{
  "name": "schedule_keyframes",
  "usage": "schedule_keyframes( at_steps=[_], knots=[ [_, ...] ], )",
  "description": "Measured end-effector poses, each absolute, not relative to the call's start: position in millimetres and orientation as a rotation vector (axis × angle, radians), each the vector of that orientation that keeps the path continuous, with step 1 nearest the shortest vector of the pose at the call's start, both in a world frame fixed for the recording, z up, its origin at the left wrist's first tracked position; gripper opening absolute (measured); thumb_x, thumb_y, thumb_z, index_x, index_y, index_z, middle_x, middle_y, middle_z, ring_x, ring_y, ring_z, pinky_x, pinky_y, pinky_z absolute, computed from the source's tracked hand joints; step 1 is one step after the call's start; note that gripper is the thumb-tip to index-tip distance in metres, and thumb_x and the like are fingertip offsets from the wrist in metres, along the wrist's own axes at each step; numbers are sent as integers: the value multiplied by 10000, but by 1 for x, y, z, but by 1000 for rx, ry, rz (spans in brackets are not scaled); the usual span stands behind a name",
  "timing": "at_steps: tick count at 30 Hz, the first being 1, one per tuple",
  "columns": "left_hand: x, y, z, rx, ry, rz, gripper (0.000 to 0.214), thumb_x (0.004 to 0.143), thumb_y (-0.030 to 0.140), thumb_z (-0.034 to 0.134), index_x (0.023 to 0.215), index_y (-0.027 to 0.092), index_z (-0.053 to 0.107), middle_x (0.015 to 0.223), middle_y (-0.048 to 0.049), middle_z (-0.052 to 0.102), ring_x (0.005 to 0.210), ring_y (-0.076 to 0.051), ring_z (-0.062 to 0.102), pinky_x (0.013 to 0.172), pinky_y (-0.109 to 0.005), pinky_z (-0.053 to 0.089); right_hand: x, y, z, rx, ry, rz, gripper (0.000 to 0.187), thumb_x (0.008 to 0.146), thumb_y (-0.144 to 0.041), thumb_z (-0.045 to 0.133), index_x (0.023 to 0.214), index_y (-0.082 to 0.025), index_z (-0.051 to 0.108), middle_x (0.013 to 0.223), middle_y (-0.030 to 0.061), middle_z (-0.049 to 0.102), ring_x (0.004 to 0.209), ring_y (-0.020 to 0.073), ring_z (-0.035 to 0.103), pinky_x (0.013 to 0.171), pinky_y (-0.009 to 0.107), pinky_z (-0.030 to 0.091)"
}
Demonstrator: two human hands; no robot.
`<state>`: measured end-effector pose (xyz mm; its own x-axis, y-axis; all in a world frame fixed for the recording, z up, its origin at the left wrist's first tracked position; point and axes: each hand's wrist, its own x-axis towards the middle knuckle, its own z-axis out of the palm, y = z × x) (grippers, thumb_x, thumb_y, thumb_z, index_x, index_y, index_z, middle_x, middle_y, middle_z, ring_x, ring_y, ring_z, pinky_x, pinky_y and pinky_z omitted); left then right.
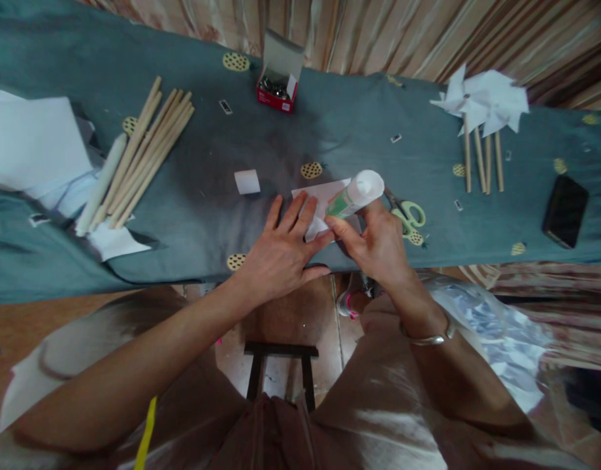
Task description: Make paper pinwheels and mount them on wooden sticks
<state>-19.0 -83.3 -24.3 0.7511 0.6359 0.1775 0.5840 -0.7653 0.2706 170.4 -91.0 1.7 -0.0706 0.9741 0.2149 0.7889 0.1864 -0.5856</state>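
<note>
A piece of white paper (319, 194) lies near the table's front edge, partly covered by both hands. Flat on its left part, with fingers spread, rests my left hand (287, 251). My right hand (379, 238) is wrapped round a white and green glue stick (357, 192), tilted with its lower end down at the paper. The fingers hide that lower end, so I cannot tell whether it touches. Just right of my right hand lie scissors (408, 214) with light green handles. A small white paper square (247, 182) sits left of the paper.
Wooden sticks (148, 156) and white paper sheets (33, 143) lie at the left. A red box (277, 91) of small metal pieces stands open at the back. White paper pinwheels (491, 101) on sticks and a black phone (566, 211) are at the right.
</note>
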Motion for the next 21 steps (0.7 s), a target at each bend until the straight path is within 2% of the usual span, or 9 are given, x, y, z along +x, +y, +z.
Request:
schedule_keyframes(
  at_steps=[15, 21],
  knots=[
    [-19, -83, -25, 2758, 960, 422, 657, 846, 578, 640, 1393, 244, 493, 1586, -177, 322, 1465, -435, 268, 1159, -678, 195, 167, -84, 5, -1616, -1911, 419, 318, 886, -495, 596, 1070, -237, 576, 1033, 92, 726, 977, 295, 684, 830, 431, 558],
    [-19, -83, -25, 2750, 962, 426, 668, 845, 584, 638, 1401, 248, 482, 1587, -185, 316, 1464, -439, 269, 1156, -679, 196, 166, -81, 7, -1678, -1916, 448, 327, 900, -505, 564, 1127, -269, 574, 1045, 93, 717, 954, 302, 684, 834, 466, 556]
  ],
)
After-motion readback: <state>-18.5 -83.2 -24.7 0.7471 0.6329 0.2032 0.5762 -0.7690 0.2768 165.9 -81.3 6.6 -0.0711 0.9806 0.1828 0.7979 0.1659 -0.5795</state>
